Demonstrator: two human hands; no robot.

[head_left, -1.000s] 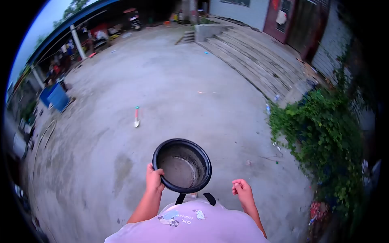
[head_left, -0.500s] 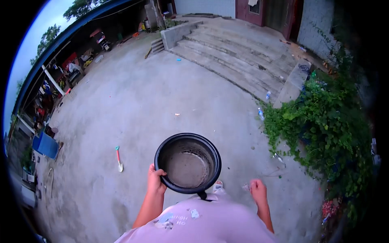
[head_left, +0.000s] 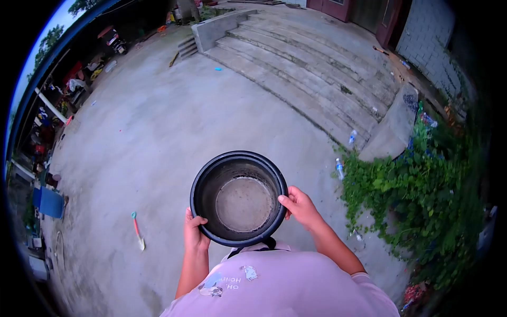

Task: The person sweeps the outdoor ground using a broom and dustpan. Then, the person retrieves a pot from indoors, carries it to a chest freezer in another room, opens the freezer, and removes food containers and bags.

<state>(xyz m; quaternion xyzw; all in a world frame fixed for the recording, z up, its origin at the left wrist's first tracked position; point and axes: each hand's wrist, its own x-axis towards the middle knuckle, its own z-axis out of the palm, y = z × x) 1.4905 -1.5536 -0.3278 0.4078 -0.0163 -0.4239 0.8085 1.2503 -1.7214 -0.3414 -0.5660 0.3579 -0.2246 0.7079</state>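
Observation:
A round black pot (head_left: pixel 244 205), wide and deep with a thick rim, is held in front of my body. Dried greyish dirt coats its inner bottom. My left hand (head_left: pixel 196 230) grips the rim at the lower left, thumb over the edge. On the right side of the rim, my right hand (head_left: pixel 299 206) is closed, its thumb on top and fingers beneath. Most of the fingers are hidden behind the wall. Below the pot shows my pink shirt (head_left: pixel 296 285) with printed animals and letters.
A toy shovel (head_left: pixel 138 231) lies on the concrete ground (head_left: pixel 158 137) at left. Concrete steps (head_left: pixel 311 68) rise ahead. Green vines (head_left: pixel 417 195) spread at right, near a plastic bottle (head_left: pixel 339 168). A blue bin (head_left: pixel 50 202) stands far left.
My right hand has moved in from the right and taken hold of the pot's rim. The pot is slightly higher and further left in view, and the camera view has turned right.

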